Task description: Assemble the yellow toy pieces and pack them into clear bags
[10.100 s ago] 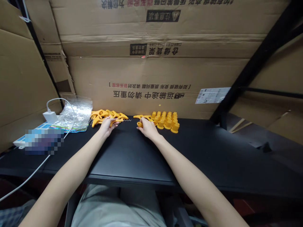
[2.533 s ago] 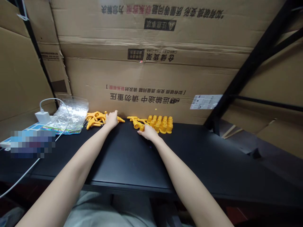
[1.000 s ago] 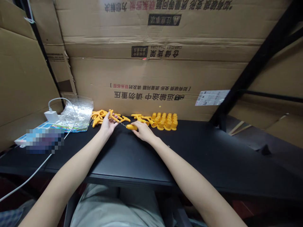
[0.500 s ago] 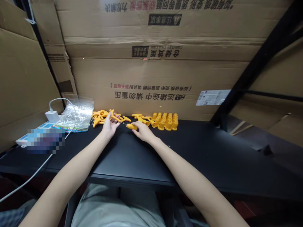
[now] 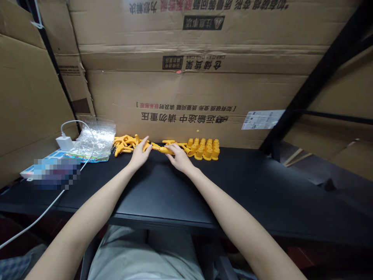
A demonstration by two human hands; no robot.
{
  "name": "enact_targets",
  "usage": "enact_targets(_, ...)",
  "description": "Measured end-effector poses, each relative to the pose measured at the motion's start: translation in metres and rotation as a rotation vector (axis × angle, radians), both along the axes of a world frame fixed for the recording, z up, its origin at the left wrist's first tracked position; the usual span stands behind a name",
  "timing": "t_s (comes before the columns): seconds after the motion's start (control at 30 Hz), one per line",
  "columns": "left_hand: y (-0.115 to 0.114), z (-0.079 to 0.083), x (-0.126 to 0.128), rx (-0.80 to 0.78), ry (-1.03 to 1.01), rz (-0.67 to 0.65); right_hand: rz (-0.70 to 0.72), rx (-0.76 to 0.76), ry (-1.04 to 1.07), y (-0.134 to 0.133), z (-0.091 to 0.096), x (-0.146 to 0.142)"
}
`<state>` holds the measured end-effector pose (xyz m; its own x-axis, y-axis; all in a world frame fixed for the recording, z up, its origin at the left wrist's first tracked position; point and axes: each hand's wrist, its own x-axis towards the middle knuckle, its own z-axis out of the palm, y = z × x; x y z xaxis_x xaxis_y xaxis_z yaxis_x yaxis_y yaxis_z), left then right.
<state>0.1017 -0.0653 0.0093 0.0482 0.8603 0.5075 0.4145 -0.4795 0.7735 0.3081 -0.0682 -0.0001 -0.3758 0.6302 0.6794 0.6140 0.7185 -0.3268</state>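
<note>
My left hand [image 5: 140, 154] grips a yellow plastic corkscrew handle [image 5: 155, 146], its threaded shaft pointing right. In my right hand [image 5: 180, 158] lies a yellow corkscrew body [image 5: 166, 150], held sideways just above the black tabletop. The shaft meets the body's near end; my fingers partly hide the joint, and the metal spiral is out of sight. A pile of yellow corkscrew handles [image 5: 124, 144] lies beyond my left hand. Behind my right hand are assembled-looking yellow pieces [image 5: 168, 141], partly covered. Rows of upright yellow cup-shaped parts [image 5: 207, 151] stand to their right.
Cardboard [image 5: 186, 89] walls the back of the black table [image 5: 163, 194]. At left are a clear plastic bag [image 5: 97, 136], a white charger [image 5: 64, 143] on a power strip [image 5: 27, 171], and a white cable [image 5: 49, 208]. A black metal post [image 5: 303, 85] rises at right.
My hands have come closer together. The handle's metal spiral, visible between them before, is now hidden, with the shaft up against the corkscrew body.
</note>
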Motion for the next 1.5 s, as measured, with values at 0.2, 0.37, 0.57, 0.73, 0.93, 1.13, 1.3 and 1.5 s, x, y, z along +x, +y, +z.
enact_targets(0.2,0.000,-0.005,-0.009,0.025,0.408,-0.066,0.002,-0.005,-0.026,0.005,-0.001,0.009)
enact_targets(0.37,0.001,-0.004,-0.013,0.045,0.475,0.048,0.058,-0.083,0.000,0.009,-0.001,0.011)
enact_targets(0.57,0.002,0.003,-0.019,0.044,0.432,0.047,0.202,-0.356,0.238,0.013,0.004,0.020)
enact_targets(0.73,0.000,0.006,-0.021,0.099,0.419,0.005,0.235,-0.615,0.371,0.004,0.017,0.019)
enact_targets(0.93,-0.003,0.008,-0.015,0.146,0.415,-0.036,0.025,-0.820,0.507,-0.005,0.022,0.005)
enact_targets(1.13,0.000,0.007,-0.015,0.087,0.361,0.027,0.102,-0.944,0.491,-0.004,0.024,0.012)
enact_targets(1.3,0.000,0.007,-0.017,0.099,0.352,0.015,0.240,-0.759,0.502,-0.007,0.029,0.016)
enact_targets(1.5,-0.006,0.010,-0.012,0.096,0.362,-0.010,0.061,-0.842,0.498,-0.012,0.032,0.006)
